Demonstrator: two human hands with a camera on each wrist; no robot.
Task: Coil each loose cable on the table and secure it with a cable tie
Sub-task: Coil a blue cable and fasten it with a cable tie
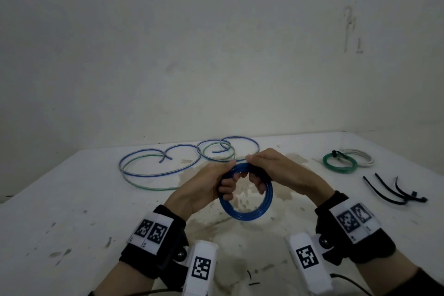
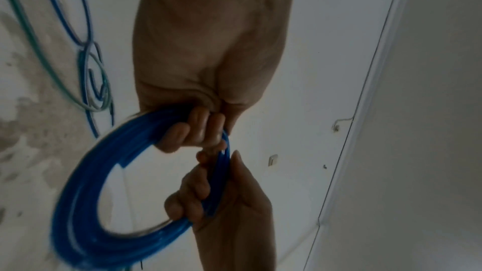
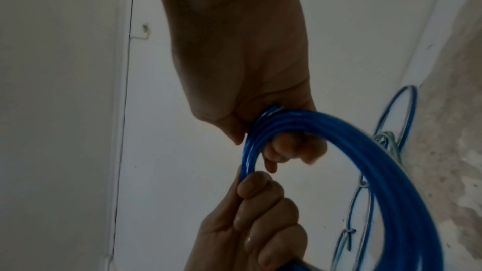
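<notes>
Both hands are wrapped around the same blue coil (image 1: 246, 191), held up off the table (image 1: 72, 199) in the middle near side. The left hand (image 1: 206, 187) has its fingers curled through the ring on the left of its top edge, and the right hand (image 1: 271, 170) is doing the same on the right, thumbs on the far side and nearly meeting at the top. The rest of the ring hangs down below the knuckles toward the near edge. From the left wrist view the coil (image 2: 86, 203) is several turns of glossy, see-through blue tubing bunched together, with the fingers (image 2: 198, 129) clamped right over the bundle.

Further back, left of centre, the loose cables (image 1: 168, 163) sprawl in big open loops, thin blue and green strands crossing each other. Far right there's a green coil (image 1: 338, 163) already bound by a black tie, touching a white coil (image 1: 362, 157) just behind it. Nearer than those, on the right, a few black cable ties (image 1: 394, 190) lie in a loose fan, thin curved strips.

The tabletop is white, scuffed, with a brownish stain under the hands. Both wrists wear black straps with white marker tags (image 1: 153, 230).
</notes>
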